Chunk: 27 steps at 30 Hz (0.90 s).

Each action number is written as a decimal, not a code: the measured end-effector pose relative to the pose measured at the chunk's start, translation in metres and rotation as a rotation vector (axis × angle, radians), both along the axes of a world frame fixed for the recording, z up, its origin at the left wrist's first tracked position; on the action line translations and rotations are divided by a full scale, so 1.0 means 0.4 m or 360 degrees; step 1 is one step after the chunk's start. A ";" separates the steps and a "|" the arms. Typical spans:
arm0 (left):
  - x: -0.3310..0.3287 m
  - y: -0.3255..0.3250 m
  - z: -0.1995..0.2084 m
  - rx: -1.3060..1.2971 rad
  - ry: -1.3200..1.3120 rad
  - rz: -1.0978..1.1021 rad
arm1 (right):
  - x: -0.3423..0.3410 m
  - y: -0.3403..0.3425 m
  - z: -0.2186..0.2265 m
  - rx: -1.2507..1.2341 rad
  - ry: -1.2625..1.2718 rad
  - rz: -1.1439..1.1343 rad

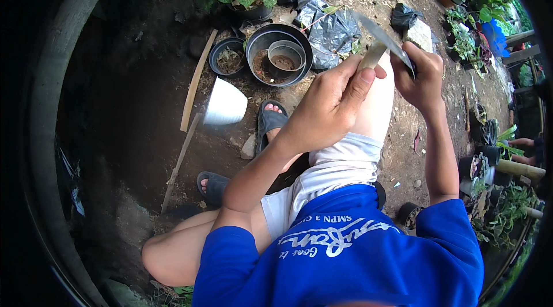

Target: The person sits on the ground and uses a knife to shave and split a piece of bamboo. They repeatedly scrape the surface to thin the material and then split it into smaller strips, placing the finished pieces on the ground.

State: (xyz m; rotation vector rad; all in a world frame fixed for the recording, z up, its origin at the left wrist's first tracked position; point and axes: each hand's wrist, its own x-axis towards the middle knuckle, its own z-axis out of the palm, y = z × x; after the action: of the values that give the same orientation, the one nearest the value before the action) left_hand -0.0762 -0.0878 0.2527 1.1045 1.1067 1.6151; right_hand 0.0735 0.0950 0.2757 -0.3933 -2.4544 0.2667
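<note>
My right hand (421, 76) is wrapped round the dark handle of a knife, above my raised knee. The knife blade (381, 35) points up and to the left, over the tip of a pale stick-like piece (372, 57). That pale piece is gripped in my left hand (331, 96), the thumb lying along it. Blade and piece overlap in the view; I cannot tell whether they touch. The lower end of the piece is hidden in my fingers.
On the soil ahead stand a large black pot (253, 47) with a clear cup (286, 58) inside, a smaller dark pot (227, 57) and a white pot (224, 102). Wooden strips (199, 79) lie to the left. Black plastic (332, 30) lies beyond; potted plants (461, 36) line the right.
</note>
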 end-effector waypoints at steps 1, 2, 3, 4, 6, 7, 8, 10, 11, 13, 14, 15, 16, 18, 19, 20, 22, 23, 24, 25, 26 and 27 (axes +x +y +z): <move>0.002 0.002 0.007 0.0004 0.0013 0.0033 | -0.014 -0.022 0.028 0.0045 -0.0039 0.0069; 0.002 0.000 0.012 -0.0007 -0.0009 0.0035 | -0.025 -0.035 0.050 -0.0028 -0.0016 0.0113; 0.001 0.002 0.016 -0.0017 -0.0007 0.0021 | -0.029 -0.043 0.065 -0.0088 -0.0087 0.0237; 0.001 0.003 0.018 -0.0027 -0.0006 0.0007 | -0.033 -0.042 0.076 0.0002 -0.0089 0.0308; 0.002 0.005 0.019 -0.0042 -0.0026 -0.0040 | -0.032 -0.041 0.079 0.0104 -0.0064 0.0254; 0.004 0.005 0.018 -0.0036 -0.0012 -0.0026 | -0.032 -0.040 0.078 0.0146 -0.0093 0.0265; 0.006 0.006 0.017 -0.0029 0.0001 -0.0013 | -0.032 -0.038 0.076 0.0130 -0.0107 0.0259; 0.013 0.006 0.017 -0.0010 0.0054 0.0030 | -0.033 -0.036 0.077 0.0167 -0.0140 0.0263; 0.016 0.005 0.017 -0.0023 0.0069 0.0051 | -0.032 -0.035 0.078 0.0246 -0.0126 0.0324; 0.021 0.004 0.016 -0.0074 0.0072 0.0087 | -0.026 -0.035 0.079 0.0220 -0.0137 0.0236; 0.026 0.004 0.015 -0.0078 0.0063 0.0120 | -0.022 -0.034 0.073 0.0231 -0.0184 0.0252; 0.028 0.006 0.014 -0.0119 0.0062 0.0131 | -0.020 -0.033 0.063 0.0278 -0.0126 0.0191; 0.034 0.009 0.012 -0.0131 0.0061 0.0162 | -0.017 -0.028 0.049 0.0314 -0.0123 0.0162; 0.040 0.020 0.013 -0.0153 0.0120 0.0226 | -0.017 -0.001 0.012 0.0359 -0.0079 0.0136; 0.043 0.028 0.017 -0.0164 0.0180 0.0257 | -0.022 0.024 -0.008 0.0366 -0.0041 0.0136; 0.045 0.025 0.023 -0.0175 0.0226 0.0255 | -0.024 0.055 -0.028 0.0323 -0.0082 0.0130; 0.048 0.011 0.042 -0.0188 0.0311 0.0214 | -0.023 0.123 -0.069 0.0401 -0.0115 0.0102; 0.046 0.004 0.052 -0.0324 0.0359 0.0159 | -0.027 0.191 -0.075 -0.0092 -0.0078 -0.0398; 0.069 -0.027 0.067 -0.0170 0.0300 -0.0019 | -0.009 0.279 -0.047 -0.0367 -0.0180 -0.1011; 0.064 -0.038 0.072 -0.0162 0.0235 -0.0246 | 0.042 0.335 -0.036 -0.0144 -0.0107 -0.1391; 0.065 -0.056 0.079 -0.0154 0.0076 -0.0209 | 0.091 0.382 -0.033 -0.0073 -0.0114 -0.1756; 0.043 -0.046 0.068 -0.0090 -0.0077 -0.0128 | 0.136 0.409 -0.043 -0.0063 0.0038 -0.1743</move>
State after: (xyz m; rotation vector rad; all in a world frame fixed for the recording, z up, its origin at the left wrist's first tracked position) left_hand -0.0591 -0.1062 0.2798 1.0547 1.0566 1.5310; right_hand 0.1281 0.2588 0.2585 -1.6147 -1.8629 -0.1533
